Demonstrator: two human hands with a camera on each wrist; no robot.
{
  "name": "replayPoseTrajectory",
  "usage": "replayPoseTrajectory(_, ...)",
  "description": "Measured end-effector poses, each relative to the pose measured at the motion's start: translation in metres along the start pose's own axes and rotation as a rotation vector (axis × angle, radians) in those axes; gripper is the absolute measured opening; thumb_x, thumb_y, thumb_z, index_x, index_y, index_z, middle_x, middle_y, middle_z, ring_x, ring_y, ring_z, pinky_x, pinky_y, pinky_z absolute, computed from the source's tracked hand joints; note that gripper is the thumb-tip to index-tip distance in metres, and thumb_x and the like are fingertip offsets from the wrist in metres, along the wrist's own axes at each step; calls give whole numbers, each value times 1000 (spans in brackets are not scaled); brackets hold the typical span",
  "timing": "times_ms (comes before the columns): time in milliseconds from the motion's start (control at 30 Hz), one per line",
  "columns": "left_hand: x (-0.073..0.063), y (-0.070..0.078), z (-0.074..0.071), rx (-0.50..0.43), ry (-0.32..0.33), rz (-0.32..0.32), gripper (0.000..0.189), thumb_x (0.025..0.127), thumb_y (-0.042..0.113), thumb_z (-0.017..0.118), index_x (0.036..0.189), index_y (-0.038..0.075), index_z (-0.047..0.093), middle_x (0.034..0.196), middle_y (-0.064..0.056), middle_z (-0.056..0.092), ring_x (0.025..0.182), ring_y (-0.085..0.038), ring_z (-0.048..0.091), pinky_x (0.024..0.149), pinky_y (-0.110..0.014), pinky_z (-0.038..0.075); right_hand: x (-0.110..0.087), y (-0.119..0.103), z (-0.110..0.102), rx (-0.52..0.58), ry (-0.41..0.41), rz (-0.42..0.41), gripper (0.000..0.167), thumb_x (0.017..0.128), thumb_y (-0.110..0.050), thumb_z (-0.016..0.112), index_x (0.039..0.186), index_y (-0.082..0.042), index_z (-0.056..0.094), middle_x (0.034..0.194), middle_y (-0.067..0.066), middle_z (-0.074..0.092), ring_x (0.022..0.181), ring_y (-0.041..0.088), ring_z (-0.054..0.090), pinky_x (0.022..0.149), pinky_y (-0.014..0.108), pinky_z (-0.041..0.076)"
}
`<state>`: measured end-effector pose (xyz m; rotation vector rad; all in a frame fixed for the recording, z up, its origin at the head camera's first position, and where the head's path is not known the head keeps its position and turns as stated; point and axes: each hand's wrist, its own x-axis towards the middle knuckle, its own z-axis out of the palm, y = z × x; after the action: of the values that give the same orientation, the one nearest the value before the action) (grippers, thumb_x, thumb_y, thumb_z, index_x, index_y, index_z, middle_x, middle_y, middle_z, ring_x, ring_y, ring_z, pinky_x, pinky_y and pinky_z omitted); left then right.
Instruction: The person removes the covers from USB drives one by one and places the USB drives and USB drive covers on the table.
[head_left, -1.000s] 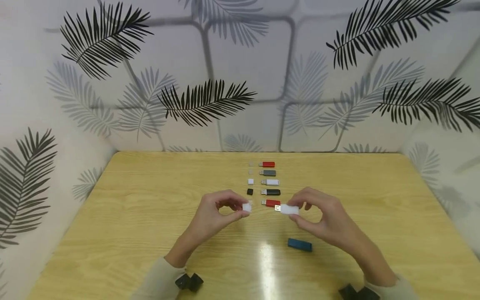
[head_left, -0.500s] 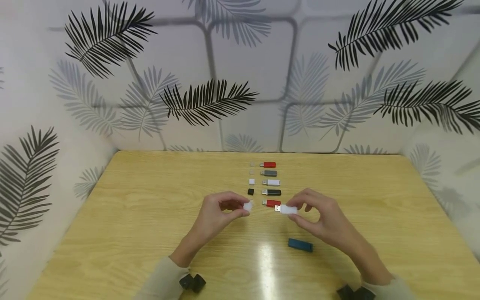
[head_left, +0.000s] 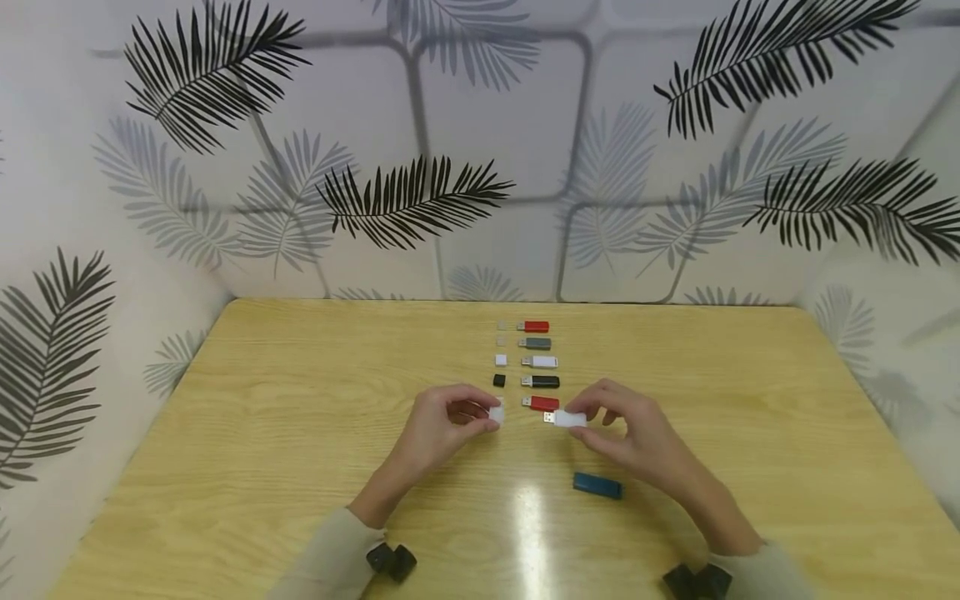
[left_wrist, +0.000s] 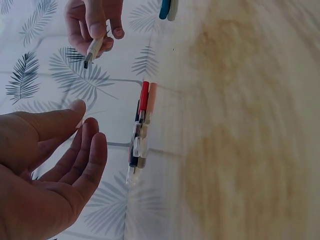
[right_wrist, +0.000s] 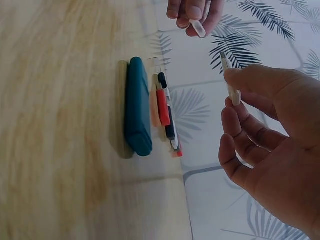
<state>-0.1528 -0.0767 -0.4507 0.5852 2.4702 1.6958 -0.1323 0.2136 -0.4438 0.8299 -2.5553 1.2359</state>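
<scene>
Above the table, my left hand (head_left: 438,429) pinches a small white cap (head_left: 497,414) between thumb and fingertips. Facing it, my right hand (head_left: 637,433) holds a white USB stick (head_left: 572,419) by its body, the metal plug pointing left at the cap. A gap separates cap and plug. In the right wrist view the stick (right_wrist: 233,91) sits between thumb and forefinger, and the cap (right_wrist: 199,29) shows pale and translucent in the far hand. The left wrist view mostly hides the cap behind the fingertips. Just behind the held stick lies a red USB stick (head_left: 543,403).
Beyond the hands, USB sticks line up in a column: black (head_left: 542,382), white (head_left: 542,362), grey (head_left: 536,343) and red (head_left: 534,327). Left of them lie a black cap (head_left: 498,380), a white cap (head_left: 501,360) and clear caps. Nearer lies a blue stick-shaped case (head_left: 597,485).
My right hand has shifted a little left with the white USB stick, and my left hand slightly right. The gap between cap and plug is narrower. Both grips stay the same.
</scene>
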Motion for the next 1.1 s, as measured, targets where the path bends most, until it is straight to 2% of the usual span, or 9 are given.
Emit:
replayPoseTrajectory(267,5,-4,3,60,-4,-20,19,83,4,84,101,8,80,97,-2,75,81,-12,70,74,-24,59,1,4,10,-46,8,64,25,84,-5,85,103,-17,75,99,-9,68,85,22,64,68,36,57)
replayPoseTrajectory(433,6,-5,4,121,-27,-43,18,85,4,83,102,8,79,97,-1,74,82,-12,69,73,-24,58,3,7,16,-60,-7,99,26,83,-1,85,102,-15,76,96,-6,67,84,20,64,68,37,58)
replayPoseTrajectory(567,6,-6,5,150,-51,-78,16,87,3,82,101,7,79,97,-2,74,83,-12,69,73,-24,58,4,7,20,-80,-23,158,24,83,-3,85,102,-15,76,95,-7,67,85,15,63,70,34,57)
replayPoseTrajectory(867,6,-11,4,167,-88,-114,13,86,-1,81,98,5,78,95,-4,74,79,-12,67,71,-25,57,4,8,26,-34,-31,272,20,86,-5,83,102,-15,76,98,-6,69,85,13,63,72,31,56)
replayPoseTrajectory(1100,10,-12,10,186,-95,-95,13,86,0,81,98,3,78,92,-5,74,76,-11,67,68,-23,56,4,8,28,-10,-56,331,18,87,-5,82,101,-13,76,93,-4,69,83,14,62,70,28,54)
